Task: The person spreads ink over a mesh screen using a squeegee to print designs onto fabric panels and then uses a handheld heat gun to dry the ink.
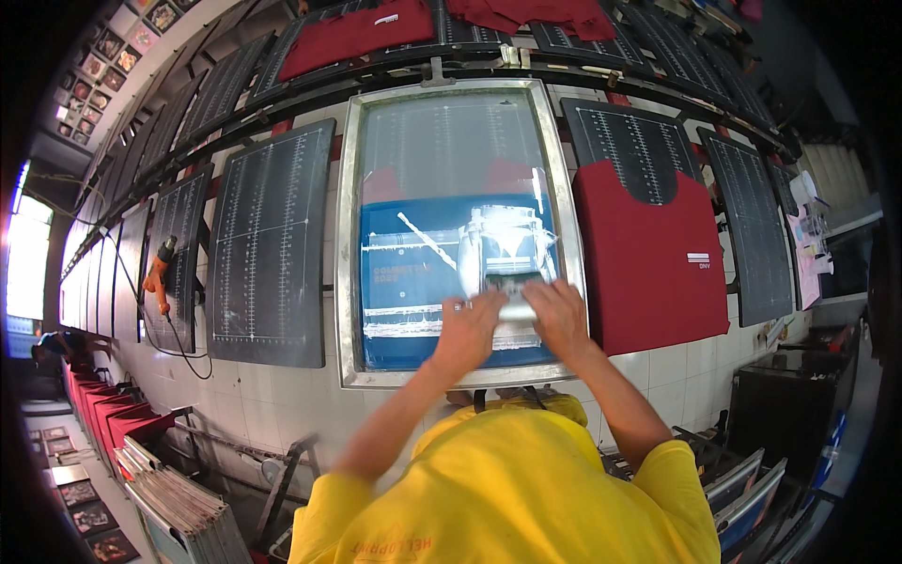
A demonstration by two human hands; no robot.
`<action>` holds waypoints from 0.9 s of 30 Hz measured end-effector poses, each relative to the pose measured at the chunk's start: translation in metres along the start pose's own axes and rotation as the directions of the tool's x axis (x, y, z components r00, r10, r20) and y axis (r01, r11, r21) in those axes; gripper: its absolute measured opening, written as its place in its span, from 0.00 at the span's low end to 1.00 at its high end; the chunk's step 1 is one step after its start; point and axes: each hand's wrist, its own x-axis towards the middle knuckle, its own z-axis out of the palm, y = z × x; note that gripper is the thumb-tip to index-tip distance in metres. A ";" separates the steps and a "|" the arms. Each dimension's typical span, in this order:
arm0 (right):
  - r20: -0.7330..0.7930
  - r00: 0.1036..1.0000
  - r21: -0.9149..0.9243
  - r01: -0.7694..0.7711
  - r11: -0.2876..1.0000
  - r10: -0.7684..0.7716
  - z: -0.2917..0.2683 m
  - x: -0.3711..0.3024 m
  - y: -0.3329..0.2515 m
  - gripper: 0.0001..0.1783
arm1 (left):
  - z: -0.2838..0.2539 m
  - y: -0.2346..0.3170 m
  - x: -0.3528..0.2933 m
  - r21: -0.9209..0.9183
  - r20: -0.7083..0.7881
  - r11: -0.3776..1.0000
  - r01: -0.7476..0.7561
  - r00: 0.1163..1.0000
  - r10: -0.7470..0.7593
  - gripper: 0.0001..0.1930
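The metal-framed screen [344, 235] is the largest thing about me, lying right under both hands and reaching well ahead of them. Its blue area [442, 293] spreads around my fingers. Through the paler mesh beyond, two red patches show, which I take for the shoulders of a garment beneath.

Just beyond my right hand's outer side, a red shirt [648, 282] lies over a dark board. Well out to the left of my left hand is a black board [268, 235] with white ruled marks.

White ink [507, 224] lies smeared just ahead of my hands, with more streaks off to the left. My left hand [467, 329] and right hand [561, 318] both grip the squeegee [517, 305], one at each end, a little blurred.

The smallest thing, the white print [697, 258] to the right of my right hand, tells me that shirt is marked already. Here I judge the stroke partly made: ink coats the stretch ahead, and the strip nearer my body seems left. The result underneath is hidden.
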 end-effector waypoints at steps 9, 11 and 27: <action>-0.008 0.998 0.033 0.059 0.998 -0.059 -0.010 0.089 0.048 0.14 | -0.043 -0.028 0.093 -0.157 -0.068 0.987 0.039 0.996 -0.050 0.15; -0.037 0.994 0.054 0.102 0.993 -0.100 -0.026 0.070 0.029 0.13 | -0.053 -0.007 0.068 -0.099 -0.055 0.995 0.026 0.998 -0.032 0.17; 0.437 0.885 0.195 0.081 0.978 -0.160 -0.028 -0.091 -0.019 0.36 | -0.002 0.063 -0.094 0.069 0.134 0.997 0.026 0.990 -0.035 0.23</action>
